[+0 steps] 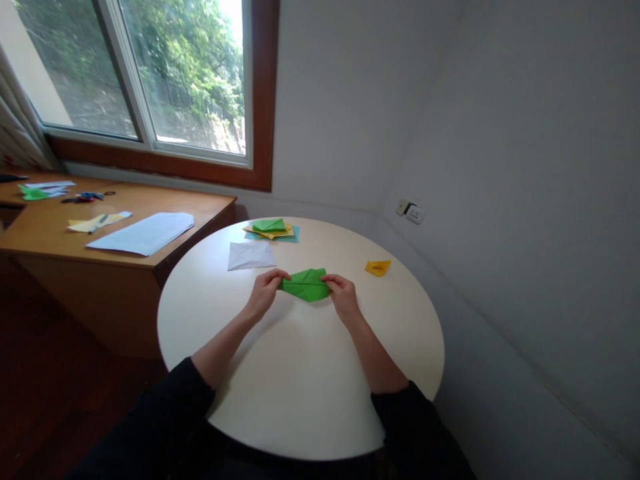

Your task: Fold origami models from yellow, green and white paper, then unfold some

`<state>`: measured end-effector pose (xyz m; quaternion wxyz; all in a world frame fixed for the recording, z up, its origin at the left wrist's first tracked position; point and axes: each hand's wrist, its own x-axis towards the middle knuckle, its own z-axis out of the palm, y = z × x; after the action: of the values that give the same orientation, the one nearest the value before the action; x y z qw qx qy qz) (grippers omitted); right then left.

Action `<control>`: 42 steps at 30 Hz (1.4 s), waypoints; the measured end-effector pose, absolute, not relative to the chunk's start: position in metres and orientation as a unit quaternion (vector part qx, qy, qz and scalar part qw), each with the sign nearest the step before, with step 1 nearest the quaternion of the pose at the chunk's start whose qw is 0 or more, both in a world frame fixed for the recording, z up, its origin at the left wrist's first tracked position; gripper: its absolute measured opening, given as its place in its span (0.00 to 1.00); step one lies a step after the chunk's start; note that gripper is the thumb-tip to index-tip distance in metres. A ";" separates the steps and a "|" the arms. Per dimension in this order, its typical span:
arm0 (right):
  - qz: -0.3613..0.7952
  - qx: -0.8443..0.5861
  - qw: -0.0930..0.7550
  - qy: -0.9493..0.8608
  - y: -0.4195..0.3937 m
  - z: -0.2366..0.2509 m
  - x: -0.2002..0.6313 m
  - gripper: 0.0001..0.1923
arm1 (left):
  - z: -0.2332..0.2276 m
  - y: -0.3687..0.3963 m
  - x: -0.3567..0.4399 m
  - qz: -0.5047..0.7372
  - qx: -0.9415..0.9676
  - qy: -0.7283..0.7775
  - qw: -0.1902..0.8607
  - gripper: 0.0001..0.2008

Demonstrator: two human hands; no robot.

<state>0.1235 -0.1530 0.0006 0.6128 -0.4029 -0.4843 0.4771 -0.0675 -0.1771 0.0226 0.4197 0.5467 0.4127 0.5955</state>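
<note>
1. The left hand (265,290) is pinching the left end of a folded green paper (306,285), its thumb and fingers closing tightly on the edge.
2. The right hand (343,293) is gripping the opposite end in the same way, thumb on top, fingers curling beneath.
3. The green paper is stretching between the two hands, showing a long crease along its length. It is sitting over the middle of a round white surface (300,373); whether it is touching down, I cannot tell.
4. A creased white paper (251,256) is lying just beyond the left hand.
5. Behind that, a paper stack (271,233) is resting near the far edge, with green on top, yellow in the middle and blue underneath.
6. A small folded orange paper (378,268) is lying off to the right, well apart from the right hand.
7. On the left, a wooden surface (213,208) is holding large white sheets (145,233) and, farther back, a pen (98,224) lying across a pale yellow paper (80,225).
</note>
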 end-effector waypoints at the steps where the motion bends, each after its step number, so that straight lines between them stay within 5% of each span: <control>1: 0.484 -0.401 0.612 -0.481 -0.154 0.001 0.123 0.06 | 0.022 -0.177 -0.068 0.595 0.546 0.415 0.419 0.09; 25: 0.484 -0.385 0.535 -0.576 -0.172 0.019 0.118 0.20 | 0.016 -0.176 -0.068 0.553 0.627 0.401 0.375 0.15; 42: 0.470 -0.387 0.547 -0.575 -0.167 0.013 0.118 0.12 | 0.018 -0.177 -0.067 0.554 0.592 0.425 0.403 0.13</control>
<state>0.1180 -0.1673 0.0131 0.5475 -0.3866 -0.5747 0.4695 -0.0668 -0.1767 0.0175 0.4034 0.5919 0.4246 0.5538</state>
